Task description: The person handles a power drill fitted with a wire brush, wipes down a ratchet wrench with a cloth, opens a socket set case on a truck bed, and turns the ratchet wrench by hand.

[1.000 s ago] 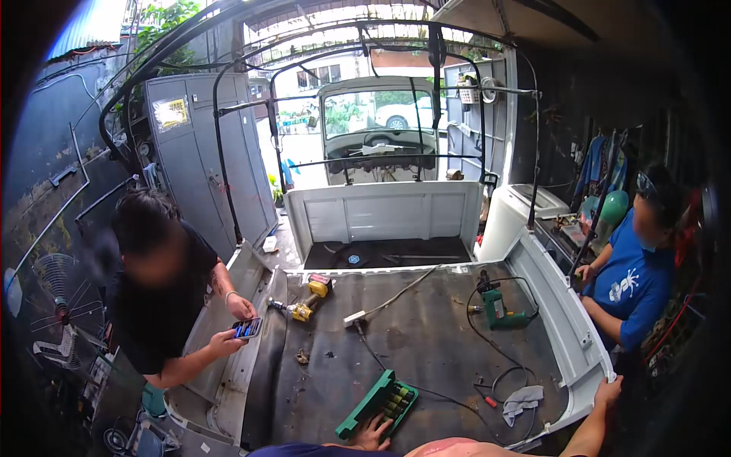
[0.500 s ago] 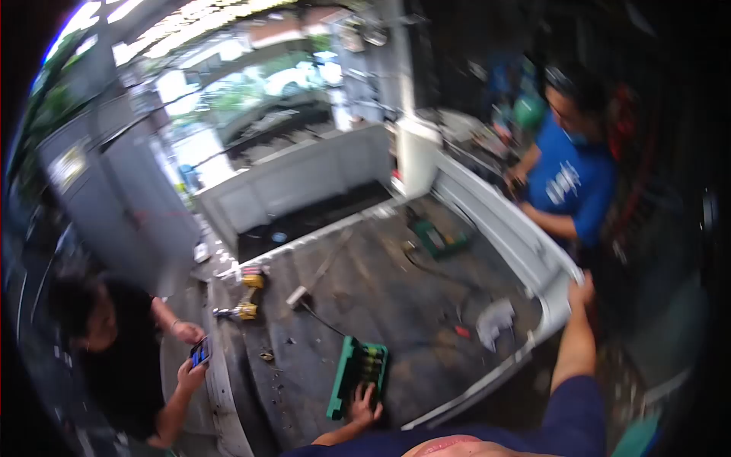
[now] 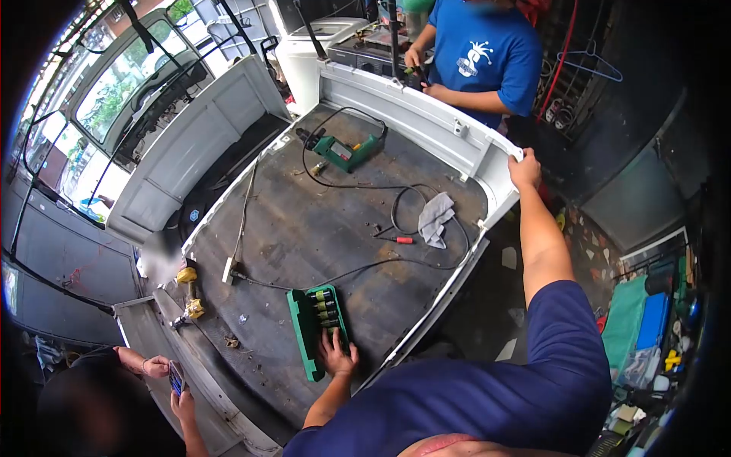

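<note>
My left hand (image 3: 336, 356) is over the near end of an open green case (image 3: 305, 335), fingers stretched apart and touching the lower part of its contents. In the case lies a row of dark sockets (image 3: 324, 305) with olive-green bands. Whether the fingertips press on a socket is hidden. My right hand (image 3: 525, 170) is wrapped round the rear end of the white truck bed side panel (image 3: 426, 110), arm stretched out. Left of the case, a yellow cordless impact driver (image 3: 190, 295) lies on the bed floor (image 3: 266, 327).
A green corded drill (image 3: 343, 151) lies far in the bed, its black cable looping across. A grey rag (image 3: 435, 219), a red-handled tool (image 3: 403, 240) and a white power strip (image 3: 229, 270) lie about. A blue-shirted person (image 3: 487, 61) stands beyond the panel; another holds a phone (image 3: 177, 378) at left.
My view has swung downward and to the right, and is sharper now. Both my hands keep their places, the left at the green case and the right on the side panel.
</note>
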A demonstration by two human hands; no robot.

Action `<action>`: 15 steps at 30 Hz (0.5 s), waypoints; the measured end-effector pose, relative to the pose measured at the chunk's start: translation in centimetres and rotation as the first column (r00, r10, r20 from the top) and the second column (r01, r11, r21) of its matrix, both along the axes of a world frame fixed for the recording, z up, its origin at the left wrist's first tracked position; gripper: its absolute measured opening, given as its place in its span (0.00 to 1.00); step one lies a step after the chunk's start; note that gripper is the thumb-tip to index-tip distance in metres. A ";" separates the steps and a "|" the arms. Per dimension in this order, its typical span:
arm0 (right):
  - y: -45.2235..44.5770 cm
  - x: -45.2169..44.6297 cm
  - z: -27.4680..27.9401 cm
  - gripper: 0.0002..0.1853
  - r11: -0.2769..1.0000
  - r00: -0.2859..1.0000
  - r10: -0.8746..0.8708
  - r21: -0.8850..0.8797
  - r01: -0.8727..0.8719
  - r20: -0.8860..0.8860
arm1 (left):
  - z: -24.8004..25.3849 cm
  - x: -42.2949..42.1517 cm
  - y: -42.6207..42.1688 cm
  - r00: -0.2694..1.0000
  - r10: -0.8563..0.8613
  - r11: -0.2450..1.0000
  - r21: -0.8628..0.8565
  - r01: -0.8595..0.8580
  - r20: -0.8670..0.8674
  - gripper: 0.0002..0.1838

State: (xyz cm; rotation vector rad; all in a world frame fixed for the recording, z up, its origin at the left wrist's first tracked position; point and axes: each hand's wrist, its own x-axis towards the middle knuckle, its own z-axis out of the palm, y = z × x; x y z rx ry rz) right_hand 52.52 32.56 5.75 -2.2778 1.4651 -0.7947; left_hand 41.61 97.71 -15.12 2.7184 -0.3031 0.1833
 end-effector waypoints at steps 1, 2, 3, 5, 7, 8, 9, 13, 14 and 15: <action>0.0 0.0 0.2 0.24 1.000 1.000 0.003 0.006 -0.003 -0.020 | 0.2 0.1 -0.1 1.000 0.001 1.000 0.015 -0.001 0.000 0.37; 0.2 0.0 0.4 0.24 1.000 0.999 0.007 0.012 -0.006 -0.039 | 0.4 0.0 -0.1 1.000 0.002 1.000 0.030 -0.002 0.001 0.37; 0.3 0.0 0.4 0.24 1.000 1.000 0.003 0.017 -0.003 -0.030 | 0.2 0.0 0.0 1.000 -0.003 0.999 0.035 0.003 -0.001 0.37; 0.5 0.0 0.7 0.24 1.000 0.999 0.000 0.018 0.001 -0.036 | -0.3 0.1 0.2 1.000 -0.010 1.000 0.020 0.009 0.019 0.37; 0.6 0.1 0.6 0.23 1.000 0.999 -0.002 0.019 0.002 -0.042 | 0.0 0.1 0.2 1.000 -0.009 0.999 0.039 0.008 0.008 0.37; 0.4 0.1 0.6 0.23 1.000 0.999 0.000 0.021 0.001 -0.045 | 0.1 0.0 0.1 1.000 -0.002 0.999 0.053 0.003 -0.004 0.37; 0.4 0.1 0.6 0.23 1.000 0.999 0.001 0.022 0.000 -0.050 | 0.0 0.0 0.1 1.000 -0.007 0.999 0.054 0.007 -0.009 0.37; 0.5 0.1 0.7 0.23 0.999 0.998 0.001 0.034 0.001 -0.061 | 0.1 0.1 -0.1 1.000 0.001 1.000 0.030 -0.001 -0.022 0.38; 0.5 0.1 0.7 0.23 0.999 0.998 -0.003 0.035 0.005 -0.066 | 0.2 0.0 -0.1 0.999 0.008 1.000 0.029 -0.007 -0.038 0.38; 0.5 0.1 0.7 0.23 1.000 0.997 0.000 0.028 0.002 -0.071 | 0.1 0.0 0.0 0.999 0.006 1.000 0.030 -0.004 -0.043 0.38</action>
